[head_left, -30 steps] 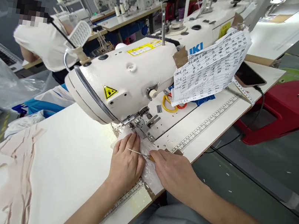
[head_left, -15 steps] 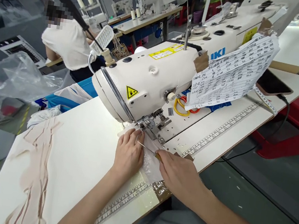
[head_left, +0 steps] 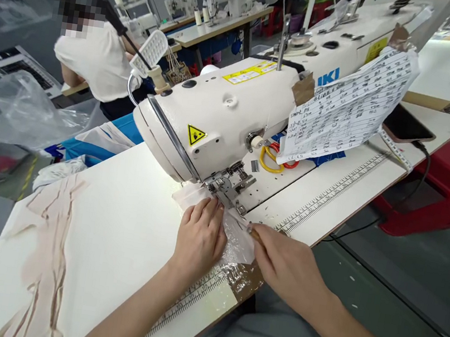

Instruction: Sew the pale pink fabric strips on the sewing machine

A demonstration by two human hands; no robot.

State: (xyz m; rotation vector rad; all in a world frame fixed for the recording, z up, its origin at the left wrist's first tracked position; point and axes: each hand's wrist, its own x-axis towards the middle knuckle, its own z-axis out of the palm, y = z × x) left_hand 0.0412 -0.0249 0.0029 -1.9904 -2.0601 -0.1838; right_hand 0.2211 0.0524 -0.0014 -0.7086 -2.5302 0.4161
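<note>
The white tabletop (head_left: pixel 124 221) stretches wide to my left, giving that arm room. Ahead, the sewing machine (head_left: pixel 217 108) rises close and limits reach. Pink cloth strips (head_left: pixel 49 255) lie toward the left edge. My left hand (head_left: pixel 202 232) rests palm-down on the white cloth (head_left: pixel 239 245) beside the machine; whether it pinches, I cannot tell. My right hand (head_left: pixel 290 257), by the front edge, grips a pick (head_left: pixel 255 232).

1. The sewing machine (head_left: pixel 216 111) stands on the table (head_left: pixel 124 221).
2. Cloth (head_left: pixel 238 240) lies before it, under the left hand (head_left: pixel 200 238).
3. Cloth strips (head_left: pixel 49 255) lie far left.
4. A phone (head_left: pixel 409 125) lies right of the paper (head_left: pixel 344 107).
</note>
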